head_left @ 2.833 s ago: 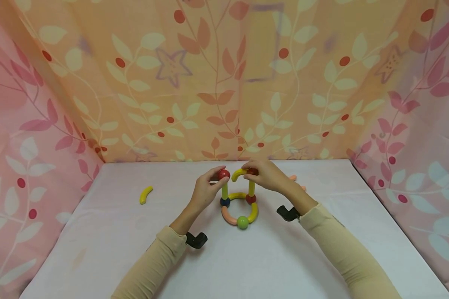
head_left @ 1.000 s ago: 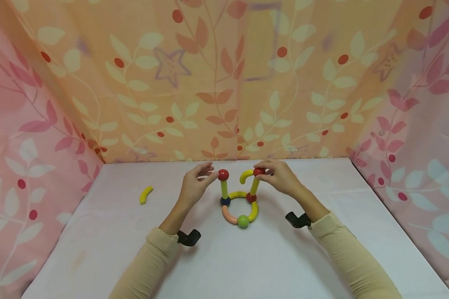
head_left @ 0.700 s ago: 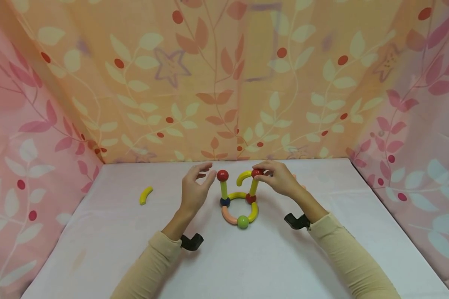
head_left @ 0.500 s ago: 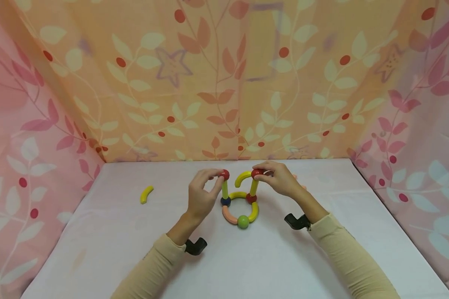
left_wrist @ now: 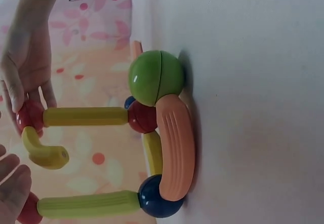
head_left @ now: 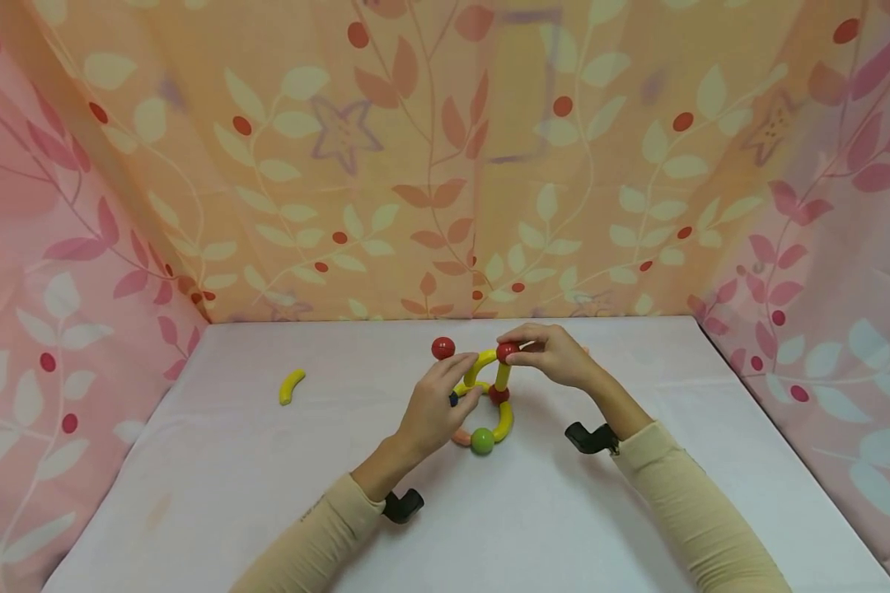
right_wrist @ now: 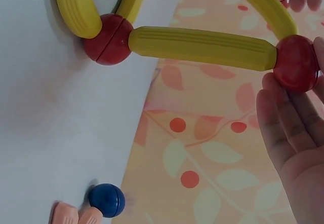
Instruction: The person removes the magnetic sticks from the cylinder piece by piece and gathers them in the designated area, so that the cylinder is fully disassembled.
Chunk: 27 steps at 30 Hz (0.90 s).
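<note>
Above tabletop (head_left: 526, 527), side edges (head_left: 784, 445) well away, right hand (head_left: 552, 354) pinching red ball (head_left: 506, 353).

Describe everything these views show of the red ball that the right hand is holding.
The red ball is round and glossy, perhaps plastic or painted wood, with a thin seam line around it. It tops a nearly upright yellow stick, raised above the table. A curved yellow piece also joins it, at its side. The right hand holds it in its fingers, which hide part of its surface.

Frame (head_left: 499, 395) stands between loose stick (head_left: 292, 387) and, seemingly, ball (right_wrist: 106, 200)
</note>
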Available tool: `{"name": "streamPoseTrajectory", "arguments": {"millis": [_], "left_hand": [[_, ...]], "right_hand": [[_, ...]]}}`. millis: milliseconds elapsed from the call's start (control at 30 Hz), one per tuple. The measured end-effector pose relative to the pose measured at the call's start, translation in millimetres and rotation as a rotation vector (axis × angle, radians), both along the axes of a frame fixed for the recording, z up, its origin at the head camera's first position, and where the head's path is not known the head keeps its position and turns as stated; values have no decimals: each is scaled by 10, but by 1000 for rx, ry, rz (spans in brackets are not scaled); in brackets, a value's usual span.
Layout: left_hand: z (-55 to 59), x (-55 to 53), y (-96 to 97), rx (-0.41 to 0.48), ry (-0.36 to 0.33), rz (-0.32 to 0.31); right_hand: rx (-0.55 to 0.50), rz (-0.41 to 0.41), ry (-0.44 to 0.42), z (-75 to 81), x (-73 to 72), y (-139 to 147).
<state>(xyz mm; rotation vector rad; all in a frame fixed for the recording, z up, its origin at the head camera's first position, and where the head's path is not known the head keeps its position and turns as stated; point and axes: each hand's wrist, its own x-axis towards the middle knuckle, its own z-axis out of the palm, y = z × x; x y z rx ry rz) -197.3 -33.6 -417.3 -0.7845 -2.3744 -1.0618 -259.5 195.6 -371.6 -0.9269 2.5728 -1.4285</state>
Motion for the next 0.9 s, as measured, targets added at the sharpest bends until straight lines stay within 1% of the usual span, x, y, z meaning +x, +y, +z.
{"name": "streamPoseTrajectory", "arguments": {"millis": [233, 367, 467, 600, 733, 833, 900], "left_hand": [[-60, -10, 81, 1, -99, 49], [-109, -48, 126, 79, -207, 56], [-136, -70, 144, 154, -265, 55], [-159, -80, 156, 187, -278, 36], [-156, -76, 162, 208, -287, 24], [-144, -68, 163, 213, -300, 34], [-143, -63, 160, 204, -316, 45]], "right_hand": [[10, 56, -36, 11, -10, -4], [17, 75, -39, 10, -21, -20], [25, 64, -33, 2, -25, -32], [24, 36, -12, -6, -16, -42], [28, 16, 16, -9, -3, -60], [38, 6, 38, -14, 0, -72], [45, -17, 58, -20, -5, -78]]}}
